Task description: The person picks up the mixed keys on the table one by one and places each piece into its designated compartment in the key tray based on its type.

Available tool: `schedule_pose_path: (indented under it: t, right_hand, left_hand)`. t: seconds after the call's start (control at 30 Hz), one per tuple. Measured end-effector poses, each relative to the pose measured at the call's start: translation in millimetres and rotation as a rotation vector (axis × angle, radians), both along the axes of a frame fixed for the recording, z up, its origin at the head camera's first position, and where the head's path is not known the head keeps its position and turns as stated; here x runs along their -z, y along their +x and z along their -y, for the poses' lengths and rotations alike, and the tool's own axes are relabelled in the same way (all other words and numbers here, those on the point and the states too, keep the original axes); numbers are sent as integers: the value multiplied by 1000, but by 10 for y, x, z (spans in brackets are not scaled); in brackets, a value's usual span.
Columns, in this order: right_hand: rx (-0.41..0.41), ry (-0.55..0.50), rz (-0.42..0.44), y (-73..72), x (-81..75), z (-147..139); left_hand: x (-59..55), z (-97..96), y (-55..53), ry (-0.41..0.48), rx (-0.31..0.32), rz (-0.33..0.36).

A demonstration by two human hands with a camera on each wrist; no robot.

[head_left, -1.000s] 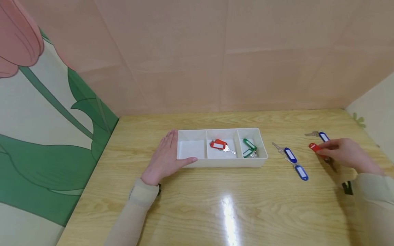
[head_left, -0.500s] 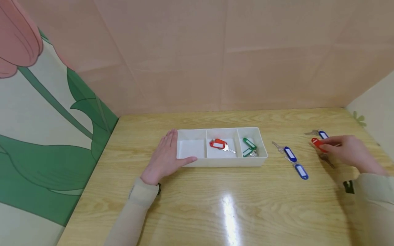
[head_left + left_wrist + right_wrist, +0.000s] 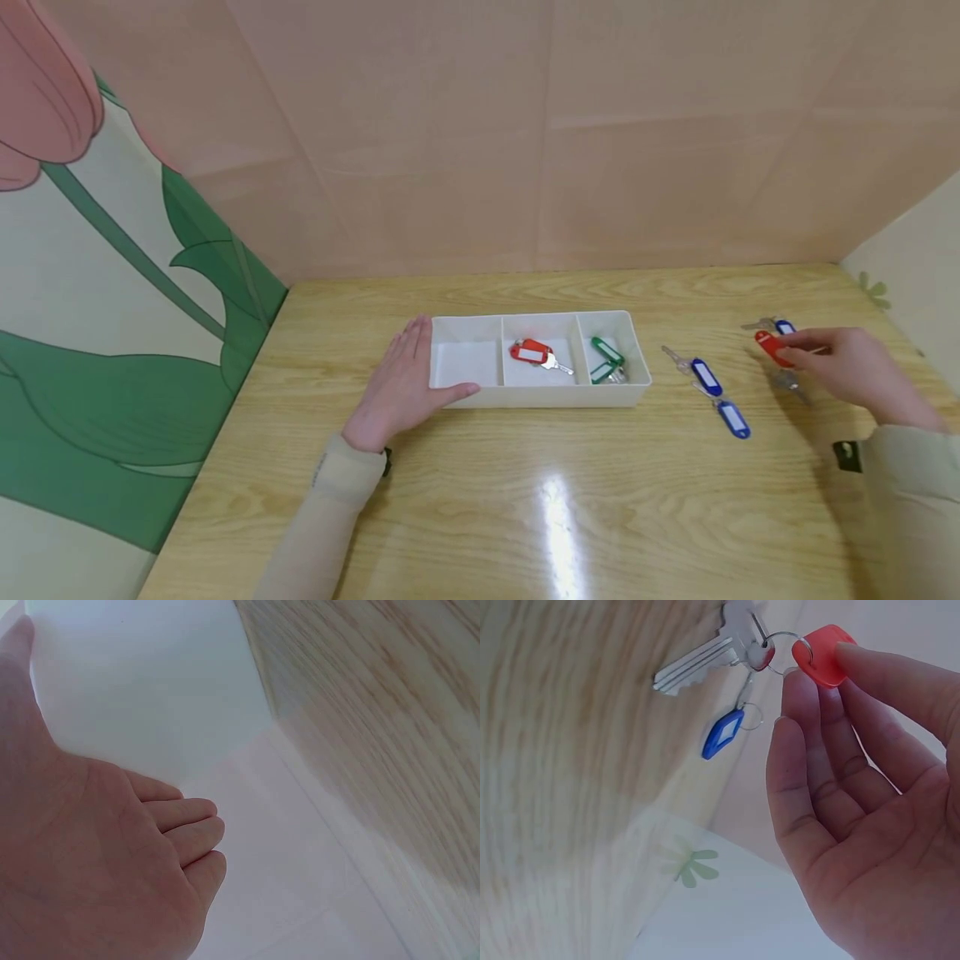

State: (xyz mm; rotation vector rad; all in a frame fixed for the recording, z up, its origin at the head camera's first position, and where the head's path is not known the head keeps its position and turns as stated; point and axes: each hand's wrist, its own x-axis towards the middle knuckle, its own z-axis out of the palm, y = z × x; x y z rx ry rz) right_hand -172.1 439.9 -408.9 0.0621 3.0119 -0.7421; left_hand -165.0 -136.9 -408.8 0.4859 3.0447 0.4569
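My right hand (image 3: 843,367) pinches a red key tag (image 3: 772,348) between thumb and fingers, at the right of the table. A silver key (image 3: 705,660) hangs from its ring in the right wrist view. Just behind lies a blue-tagged key (image 3: 724,733), partly covered by the hand in the head view. Flat against the left end of a white three-part box (image 3: 540,397) rests my left hand (image 3: 397,387), its fingers straight and thumb along the front rim. Red key tags (image 3: 531,351) with a key lie in the middle compartment, green key tags (image 3: 608,351) in the right one.
Between the box and my right hand, two blue key tags (image 3: 707,377) with keys lie on the wooden table (image 3: 465,500). A pink-covered wall (image 3: 540,167) stands behind, and a painted wall (image 3: 150,333) borders the left side.
My right hand has raised the red key tag slightly off the table, its key now dangling below. The left hand stays in place on the box.
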Motion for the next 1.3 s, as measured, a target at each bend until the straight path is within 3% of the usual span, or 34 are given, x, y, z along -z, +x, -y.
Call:
schedule_pose_path:
  t: [1.3]
  right_hand:
    - [-30,-25,-126,-21,-238,360]
  left_hand:
    - [12,0,-15,-11,-1,10]
